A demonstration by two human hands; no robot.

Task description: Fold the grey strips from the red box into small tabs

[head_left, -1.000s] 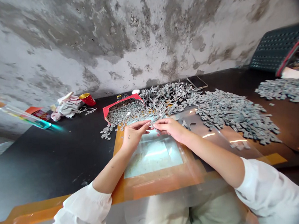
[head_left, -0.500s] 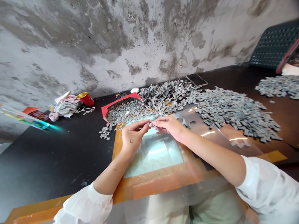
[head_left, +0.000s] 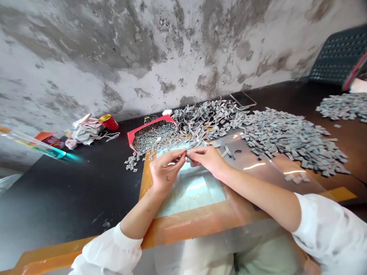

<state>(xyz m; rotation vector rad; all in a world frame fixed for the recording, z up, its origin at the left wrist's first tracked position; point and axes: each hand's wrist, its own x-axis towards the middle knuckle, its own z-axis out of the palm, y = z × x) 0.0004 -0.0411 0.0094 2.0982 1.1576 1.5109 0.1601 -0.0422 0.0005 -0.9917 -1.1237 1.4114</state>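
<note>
Where left grip [head_left: 168,170], right grip [head_left: 207,160] meet, grey strip [head_left: 189,159] pinched between

Bright, even light, source unseen; shadows faint. Glare streaks on clear plastic sheet [head_left: 259,166]. Fisheye bend at edges, top corners darker; far-right grey scraps [head_left: 349,108] perhaps slightly soft.

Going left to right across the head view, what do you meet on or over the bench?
crumpled pale cloth, red cup, red-rimmed tray, left hand, right hand, large heap of grey pieces, second heap of grey pieces
</note>
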